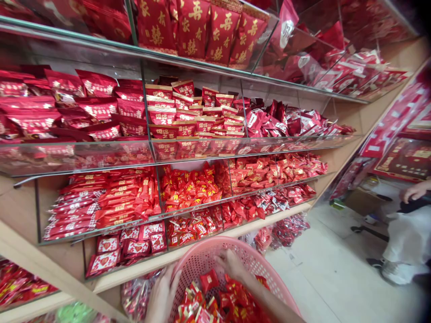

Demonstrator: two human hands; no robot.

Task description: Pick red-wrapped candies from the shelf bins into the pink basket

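Note:
A pink plastic basket (276, 280) with a perforated wall stands below the shelves. Small red wrapped sweets (208, 280) fill its lower part, some with gold or white ends. My left hand (161, 294) holds the basket's left side at the rim, thumb toward the inside. Inside the basket, near its far wall, is my right hand (232, 265). Its fingers are curled together above the sweets; what they hold, if anything, cannot be made out.
Glass-fronted shelves (195, 154) with dividers hold red packets in rows. Bagged sweets (291, 229) lie beneath the lowest board. A wooden beam (50, 269) crosses at lower left. On the right, a seated person (406, 242) is partly visible over the tiled floor (319, 264).

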